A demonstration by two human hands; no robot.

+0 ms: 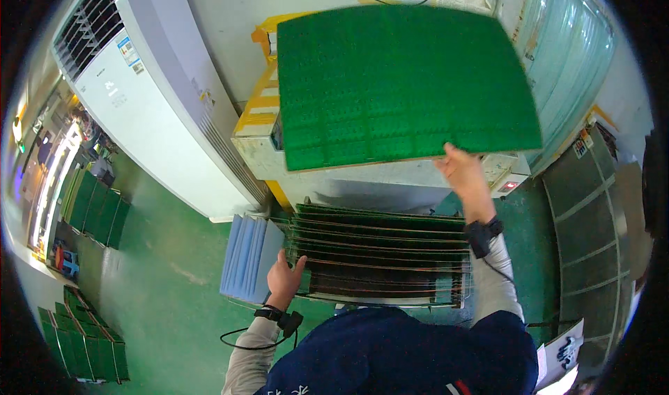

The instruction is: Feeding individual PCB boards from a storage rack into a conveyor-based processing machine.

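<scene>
A green panel (404, 88) is being clamped at its near edge, toward the right corner, by the right grip (456, 159), beyond a row of racked panels (380, 245). The left grip (291, 261) is being held with thumb and fingers apart at the row's left end, near pale blue sheets (245, 256).

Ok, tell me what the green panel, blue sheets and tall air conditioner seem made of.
Green panel: perhaps coated laminate, satin; thin, brownish edge.
Blue sheets: possibly plastic or foam, matt; no glints.
Air conditioner: probably plastic or painted metal, semi-gloss; smooth white front.
</scene>
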